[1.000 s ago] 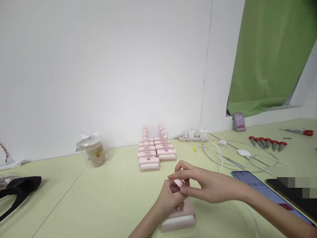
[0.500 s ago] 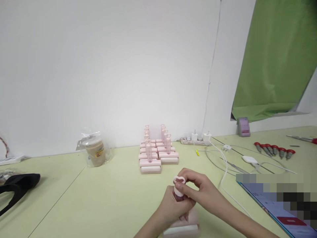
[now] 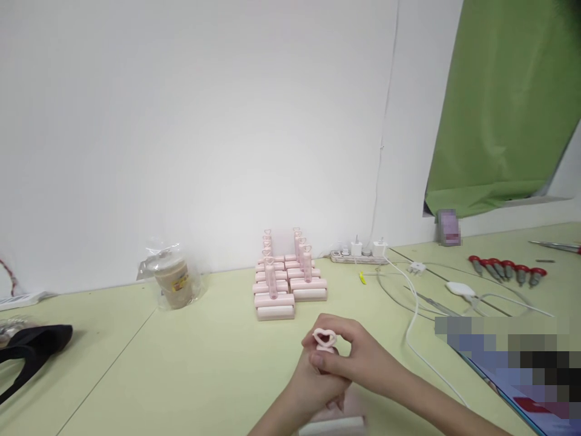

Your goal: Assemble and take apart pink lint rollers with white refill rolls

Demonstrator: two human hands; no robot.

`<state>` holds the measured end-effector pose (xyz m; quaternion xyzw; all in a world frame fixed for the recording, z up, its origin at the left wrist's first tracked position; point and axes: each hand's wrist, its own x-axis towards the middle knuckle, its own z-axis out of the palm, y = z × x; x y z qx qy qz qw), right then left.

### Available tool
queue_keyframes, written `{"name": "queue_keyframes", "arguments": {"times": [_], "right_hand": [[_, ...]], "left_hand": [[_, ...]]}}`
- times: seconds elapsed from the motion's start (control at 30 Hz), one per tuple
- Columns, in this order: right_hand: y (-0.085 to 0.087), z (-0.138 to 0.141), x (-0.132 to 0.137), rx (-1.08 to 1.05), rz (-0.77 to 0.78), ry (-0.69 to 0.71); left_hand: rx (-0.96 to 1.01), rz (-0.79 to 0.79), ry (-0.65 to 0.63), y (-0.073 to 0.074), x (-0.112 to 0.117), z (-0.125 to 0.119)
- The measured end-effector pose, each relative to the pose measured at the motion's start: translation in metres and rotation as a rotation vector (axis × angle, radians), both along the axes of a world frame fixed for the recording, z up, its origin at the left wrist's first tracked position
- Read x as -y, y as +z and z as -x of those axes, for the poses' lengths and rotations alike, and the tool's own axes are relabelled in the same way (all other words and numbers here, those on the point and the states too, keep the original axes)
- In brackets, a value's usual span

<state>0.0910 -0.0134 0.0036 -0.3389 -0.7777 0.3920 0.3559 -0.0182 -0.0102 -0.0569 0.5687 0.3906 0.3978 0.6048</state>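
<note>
A pink lint roller (image 3: 336, 426) stands in front of me at the bottom edge, its handle upright and its white roll lying across the base. My left hand (image 3: 311, 383) is closed around the handle. From the right, my right hand (image 3: 365, 353) grips the handle's top, thumb in front and fingers behind, just under the heart-shaped loop (image 3: 325, 347). Most of the handle is hidden by the fingers. Beyond my hands, two rows of similar pink lint rollers (image 3: 275, 300) stand near the wall, handles up with heart loops on top.
A bagged cup (image 3: 175, 284) stands at the left, with a black strap-like item (image 3: 45, 339) nearer. On the right lie a power strip (image 3: 358, 258), white cables (image 3: 414, 315), several red-topped grey pieces (image 3: 508, 269), tweezers (image 3: 556, 245) and a partly blurred screen device (image 3: 503, 387).
My right hand has shifted slightly left and its fingers have closed further around the handle's top. The heart loop has turned and now shows its outline more squarely. My left hand keeps its hold.
</note>
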Motion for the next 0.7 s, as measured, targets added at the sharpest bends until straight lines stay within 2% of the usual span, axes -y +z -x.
{"name": "queue_keyframes", "arguments": {"times": [0.17, 0.47, 0.6, 0.7], "right_hand": [[-0.004, 0.0, 0.0, 0.004, -0.127, 0.037], [0.001, -0.002, -0.009, 0.045, -0.209, 0.163], [-0.004, -0.001, -0.011, 0.04, -0.272, 0.191], [-0.012, 0.002, -0.01, -0.056, -0.178, 0.245]], "left_hand": [[-0.003, -0.018, 0.007, 0.003, 0.0, 0.0], [-0.094, -0.033, -0.041, 0.008, 0.005, 0.0], [-0.139, -0.031, 0.035, 0.003, 0.003, -0.002], [-0.174, -0.057, 0.095, -0.004, 0.001, 0.004]]}}
